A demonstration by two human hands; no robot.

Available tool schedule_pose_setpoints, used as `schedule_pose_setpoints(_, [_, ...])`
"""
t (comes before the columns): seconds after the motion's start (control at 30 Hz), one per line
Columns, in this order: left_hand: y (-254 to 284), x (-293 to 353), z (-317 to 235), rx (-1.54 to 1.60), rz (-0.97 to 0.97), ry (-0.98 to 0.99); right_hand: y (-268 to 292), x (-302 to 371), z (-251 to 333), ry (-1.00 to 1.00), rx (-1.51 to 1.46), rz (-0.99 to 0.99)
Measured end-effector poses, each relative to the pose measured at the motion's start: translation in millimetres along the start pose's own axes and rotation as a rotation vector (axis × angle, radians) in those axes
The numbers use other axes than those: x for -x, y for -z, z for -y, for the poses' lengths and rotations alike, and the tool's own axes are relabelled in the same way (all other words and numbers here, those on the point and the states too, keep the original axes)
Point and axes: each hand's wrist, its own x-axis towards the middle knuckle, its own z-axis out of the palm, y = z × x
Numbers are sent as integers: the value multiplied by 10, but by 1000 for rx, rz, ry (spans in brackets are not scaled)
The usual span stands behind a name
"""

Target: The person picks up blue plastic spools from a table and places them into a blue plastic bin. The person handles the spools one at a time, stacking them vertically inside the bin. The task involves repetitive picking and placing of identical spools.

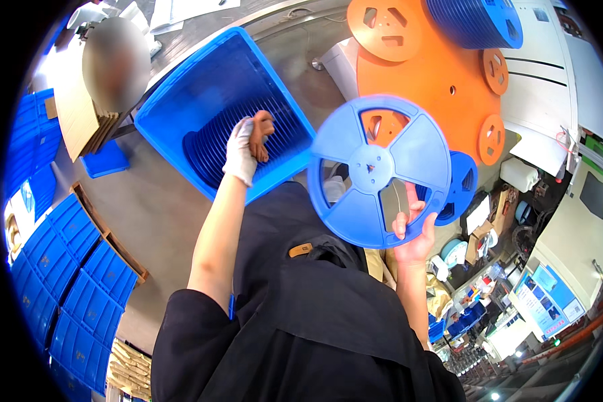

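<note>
My right hand (414, 231) is bare and grips the lower right rim of a light blue plastic reel (409, 144). The reel faces up, with a round hub and wide cut-outs between its spokes. My left hand (249, 144) wears a glove, white on the back with brown fingers. Its fingers are bent and somewhat apart, with no object visible in them. That hand hovers over a blue bin (181, 90), in which a row of dark blue reels (208, 144) stands on edge.
Beyond the held reel is a large orange round plate (422, 84) with orange discs (385, 27) and stacks of blue reels (476, 23) around it. Blue crates (67, 231) are stacked at left on a wooden pallet (124, 251). Another person (114, 63) is at the far left, beside cardboard sheets (80, 100).
</note>
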Motion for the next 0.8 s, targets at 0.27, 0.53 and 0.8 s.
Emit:
schedule_pose_setpoints(0.27, [-1390, 1021, -115, -908, 306, -1000, -159, -42, -217, -153, -322, 211])
schedule_pose_setpoints(0.53, [-1380, 1439, -1, -1088, 424, -1107, -352, 84, -418, -286, -373, 173])
schedule_pose_setpoints(0.8, [-104, 951, -576, -1421, -161, -1124, -266, 85, -184, -176, -451, 310])
